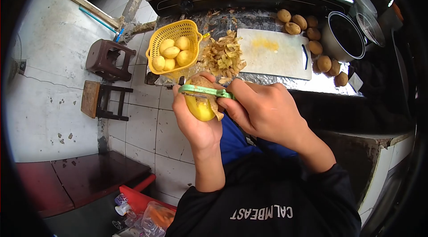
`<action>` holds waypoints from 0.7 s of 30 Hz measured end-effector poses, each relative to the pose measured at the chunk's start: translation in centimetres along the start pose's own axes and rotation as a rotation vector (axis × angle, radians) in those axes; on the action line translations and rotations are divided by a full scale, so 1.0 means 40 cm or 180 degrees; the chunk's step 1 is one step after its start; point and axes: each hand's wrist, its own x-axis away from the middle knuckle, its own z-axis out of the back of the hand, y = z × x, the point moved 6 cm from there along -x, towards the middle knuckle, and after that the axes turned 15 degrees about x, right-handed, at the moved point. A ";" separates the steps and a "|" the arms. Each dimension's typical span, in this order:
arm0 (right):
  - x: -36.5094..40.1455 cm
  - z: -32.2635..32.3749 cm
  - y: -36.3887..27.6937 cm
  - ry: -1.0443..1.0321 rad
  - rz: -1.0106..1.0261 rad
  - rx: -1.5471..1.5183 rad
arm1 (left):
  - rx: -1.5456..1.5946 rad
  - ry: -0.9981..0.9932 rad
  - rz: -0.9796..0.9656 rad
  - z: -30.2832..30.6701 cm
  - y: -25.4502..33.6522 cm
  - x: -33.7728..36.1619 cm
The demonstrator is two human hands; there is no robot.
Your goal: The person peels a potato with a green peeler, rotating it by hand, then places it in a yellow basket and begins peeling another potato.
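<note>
A partly peeled potato (199, 109) rests in my left hand (196, 125), whose fingers curl around it. Its lower part is bare and yellow, while brown skin still covers the top. My right hand (267, 110) grips a green-handled peeler (205, 90) by its end, and the blade lies across the potato. A strip of peel (216, 107) hangs from the potato's right side. Just beyond my hands, a heap of peelings (223, 54) lies on the counter. Left of the heap stands a yellow basket (154, 49) with several peeled potatoes (171, 52) inside.
A white cutting board (285, 63) lies right of the peelings. Several unpeeled potatoes (324, 63) curve around it beside a metal pot (332, 38). A stove (214, 2) stands at the back. Stools (109, 60) and a dark bench (80, 179) are on the left.
</note>
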 end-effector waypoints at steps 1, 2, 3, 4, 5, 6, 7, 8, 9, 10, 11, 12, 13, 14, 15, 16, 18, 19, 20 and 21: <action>-0.001 0.001 0.003 0.0007 -0.0011 -0.0005 | 0.0143 0.0034 0.0028 0.001 -0.003 -0.004; 0.000 0.005 0.006 0.0016 -0.0017 0.0018 | 0.0156 0.0017 0.0038 0.007 -0.004 -0.005; 0.001 0.008 0.008 -0.0017 -0.0018 -0.0033 | 0.0114 -0.0040 0.0148 0.010 -0.005 -0.004; 0.002 0.009 0.010 -0.0056 -0.0019 -0.0090 | 0.0069 -0.0090 0.0257 0.010 -0.009 -0.003; 0.002 0.007 0.013 -0.0062 -0.0034 -0.0085 | -0.0044 0.0111 0.0198 0.016 -0.016 0.000; 0.001 0.005 0.020 -0.0018 -0.0117 -0.0049 | -0.0047 0.0123 0.0216 0.027 -0.016 0.003; -0.002 0.003 0.030 0.0027 -0.0195 -0.0015 | 0.0148 -0.0462 0.0437 0.018 -0.024 0.007; -0.012 -0.003 0.047 0.0038 -0.0203 -0.0128 | 0.0345 -0.1060 0.0655 0.002 -0.031 0.015; -0.010 -0.006 0.050 -0.0050 -0.0157 -0.0175 | 0.0193 -0.1045 0.0585 0.004 -0.032 0.009; -0.010 -0.010 0.051 -0.0144 -0.0098 -0.0229 | 0.0190 -0.1041 0.0579 0.002 -0.029 0.002; -0.014 -0.013 0.051 -0.0145 -0.0088 -0.0230 | -0.0060 -0.0786 0.0491 0.008 -0.021 -0.015; -0.015 -0.021 0.054 -0.0210 -0.0169 -0.0198 | -0.0304 -0.0529 0.0415 0.017 -0.016 -0.033; -0.014 -0.031 0.059 -0.0280 -0.0262 -0.0166 | -0.0160 -0.0681 0.0513 0.021 -0.029 -0.049; -0.022 -0.046 0.067 -0.0288 -0.0270 -0.0164 | -0.0157 -0.0676 0.0523 0.029 -0.042 -0.066; -0.035 -0.066 0.085 -0.0200 -0.0378 -0.0247 | -0.0102 -0.0565 0.0649 0.042 -0.059 -0.080; -0.050 -0.087 0.105 -0.0104 -0.0486 -0.0325 | -0.0047 -0.0461 0.0774 0.055 -0.075 -0.097; -0.080 -0.142 0.146 -0.0228 -0.0675 -0.0473 | -0.0051 -0.0313 0.0757 0.096 -0.113 -0.153; -0.094 -0.169 0.170 -0.0194 -0.0809 -0.0541 | -0.0062 -0.0141 0.0733 0.117 -0.129 -0.183; -0.109 -0.188 0.193 -0.0161 -0.0936 -0.0611 | -0.0072 0.0033 0.0704 0.134 -0.142 -0.212; -0.122 -0.202 0.215 -0.0201 -0.1131 -0.0665 | -0.0504 0.0489 0.0355 0.121 -0.137 -0.234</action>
